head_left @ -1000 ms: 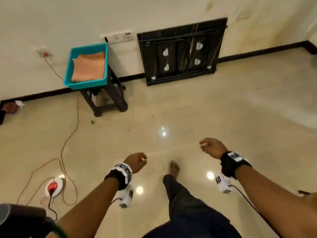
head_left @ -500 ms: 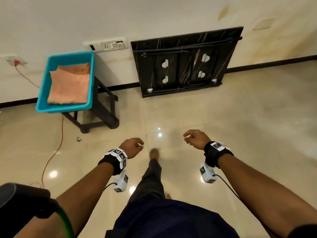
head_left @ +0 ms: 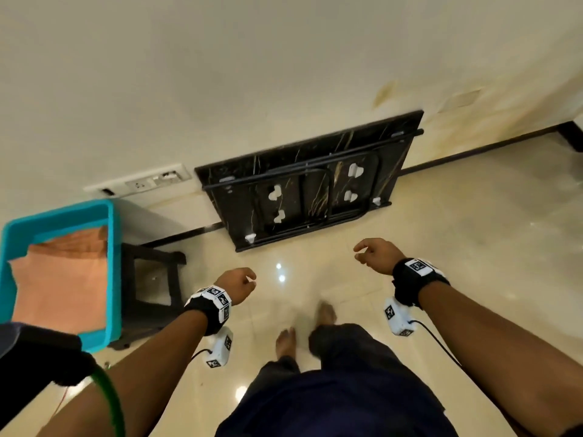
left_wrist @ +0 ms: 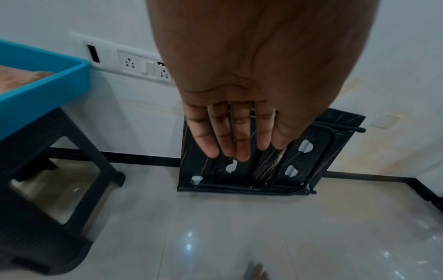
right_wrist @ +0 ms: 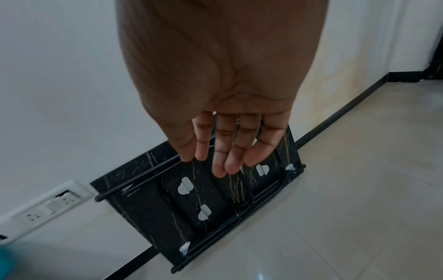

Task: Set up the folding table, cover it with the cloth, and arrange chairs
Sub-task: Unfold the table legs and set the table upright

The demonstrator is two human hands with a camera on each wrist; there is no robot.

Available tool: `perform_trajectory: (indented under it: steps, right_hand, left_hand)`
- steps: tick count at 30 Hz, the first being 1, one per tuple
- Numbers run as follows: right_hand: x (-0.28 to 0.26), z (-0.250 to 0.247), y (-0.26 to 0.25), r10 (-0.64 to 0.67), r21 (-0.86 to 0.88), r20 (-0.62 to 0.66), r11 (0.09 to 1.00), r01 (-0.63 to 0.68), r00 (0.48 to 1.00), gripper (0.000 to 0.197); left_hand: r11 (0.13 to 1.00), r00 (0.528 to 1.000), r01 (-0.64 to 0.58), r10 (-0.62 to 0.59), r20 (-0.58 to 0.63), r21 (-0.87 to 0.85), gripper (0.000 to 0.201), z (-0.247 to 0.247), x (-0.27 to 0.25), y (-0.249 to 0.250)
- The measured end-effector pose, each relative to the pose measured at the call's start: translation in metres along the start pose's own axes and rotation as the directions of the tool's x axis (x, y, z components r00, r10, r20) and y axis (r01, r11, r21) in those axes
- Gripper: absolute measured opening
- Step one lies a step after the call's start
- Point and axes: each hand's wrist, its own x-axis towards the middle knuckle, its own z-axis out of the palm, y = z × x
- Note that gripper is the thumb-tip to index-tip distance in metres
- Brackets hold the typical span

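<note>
Left grip: my left hand [head_left: 237,286] hung free over the floor, holding nothing; in the left wrist view its fingers [left_wrist: 241,136] lay nearly straight and close together.
Right grip: my right hand [head_left: 377,255] was also free, a little further forward than the left one, fingers [right_wrist: 221,151] relaxed and slightly spread, clamped on nothing.
Folding table: the folding table [head_left: 310,181] stood on its edge, leaning against the wall ahead of both grips, nearer to the right one and not touched by either. Its underside faced me, with the black tube legs folded flat and white clips on it.
Cloth: the orange cloth [head_left: 63,279] lay folded in the turquoise tub [head_left: 115,234], to the left of the left grip and apart from it.
Stool: the tub rested on a black stool [head_left: 154,279], just left of the left grip.
Socket panel: a white socket panel [head_left: 142,183] sat on the wall, beyond the left grip, between the tub and the folded table.
Floor: glossy beige tiles [head_left: 473,247] were under both grips; my bare feet [head_left: 326,312] stood below and between them.
</note>
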Motion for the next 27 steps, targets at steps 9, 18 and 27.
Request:
perform_trajectory:
  steps: [9, 18, 27]
  right_hand:
    - [0.192, -0.120, -0.041, -0.088, -0.134, 0.003, 0.987, 0.087, 0.996, 0.031]
    - [0.339, -0.175, -0.093, -0.196, -0.213, 0.079, 0.954, 0.209, 0.977, 0.070]
    - [0.420, -0.171, -0.117, -0.225, -0.417, 0.075, 0.878, 0.235, 0.971, 0.073]
  left_hand:
    - [0.998, 0.977, 0.028, -0.016, -0.214, 0.053, 0.042, -0.107, 0.187, 0.076]
    - [0.986, 0.977, 0.032, 0.004, -0.214, 0.163, 0.075, -0.170, 0.327, 0.119]
    - [0.940, 0.987, 0.024, 0.031, -0.156, 0.340, 0.095, -0.159, 0.392, 0.110]
